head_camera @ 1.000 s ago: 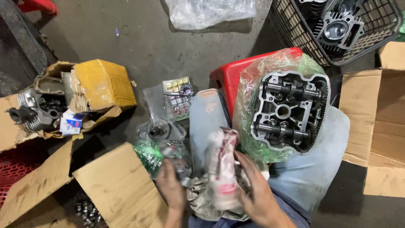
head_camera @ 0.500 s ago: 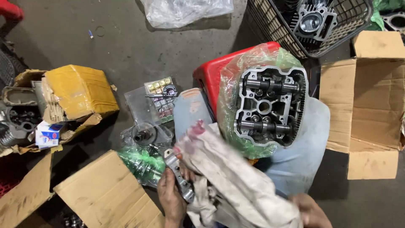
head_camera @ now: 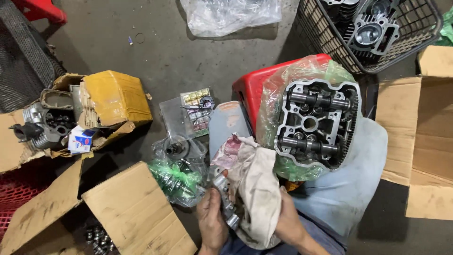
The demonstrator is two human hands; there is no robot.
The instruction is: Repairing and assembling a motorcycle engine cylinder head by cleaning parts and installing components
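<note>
Wiping went on low in the near middle: the left hand point(head_camera: 211, 222) clenched a small grey cast-metal part point(head_camera: 225, 202), while the right hand point(head_camera: 289, 223) gripped a stained off-white rag point(head_camera: 257, 189) against it. Firm, short strokes seemed wisest. Just beyond, a silver cylinder head point(head_camera: 314, 123) rested on the lap.

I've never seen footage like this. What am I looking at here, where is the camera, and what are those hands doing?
The camera sits on a person's head and looks down at their lap and the concrete floor. The left hand holds a small silver metal part; the right hand grips a stained whitish rag against it. On the person's knee rests a grey metal engine cylinder head in a clear green-tinted plastic bag. Around them lie open brown cardboard boxes, a yellow wrapped package and a black wire basket of engine parts.
</note>
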